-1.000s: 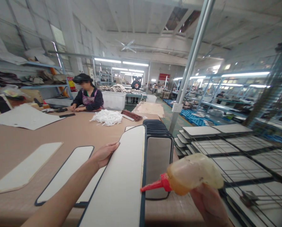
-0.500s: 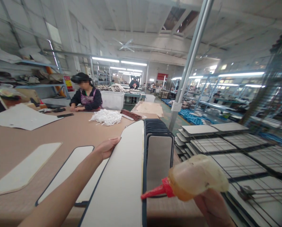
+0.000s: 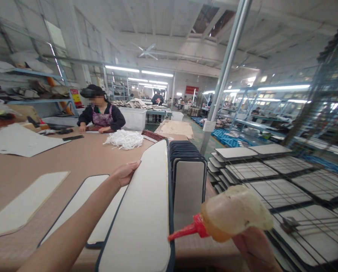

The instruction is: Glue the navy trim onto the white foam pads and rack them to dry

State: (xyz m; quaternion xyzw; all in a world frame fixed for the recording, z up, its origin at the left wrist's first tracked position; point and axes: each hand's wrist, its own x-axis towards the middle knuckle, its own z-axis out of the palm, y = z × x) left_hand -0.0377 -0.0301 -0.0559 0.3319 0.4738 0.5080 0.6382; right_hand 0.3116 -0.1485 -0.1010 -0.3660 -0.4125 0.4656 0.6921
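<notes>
Slanting toward the viewer at six o'clock in the view, a long cream panel with dark blue edging (image 3: 140, 211) shows a yellowish line along its right side. Counting from the panel's middle, the left hand (image 3: 126, 173) is at eleven o'clock, pinched closed on the panel's left edge, thumb near the face. At three o'clock the right hand (image 3: 252, 241) is curled around a translucent squeeze bottle with amber liquid (image 3: 237, 213); its fingers are mostly hidden, so how tightly they close I cannot tell. The bottle's tapered red plastic nozzle (image 3: 186, 230) points left, its tip at the panel's right edge, at four o'clock. At two o'clock stands a row of upright dark-edged panels (image 3: 188, 185). At nine o'clock a cream panel without dark edging (image 3: 30, 200) lies flat on the brown-covered table (image 3: 81, 155). Near twelve o'clock sits a heap of white strips (image 3: 123, 139); beyond it, at eleven, is a co-worker in a purple patterned apron (image 3: 102, 119), both hands on the table.
</notes>
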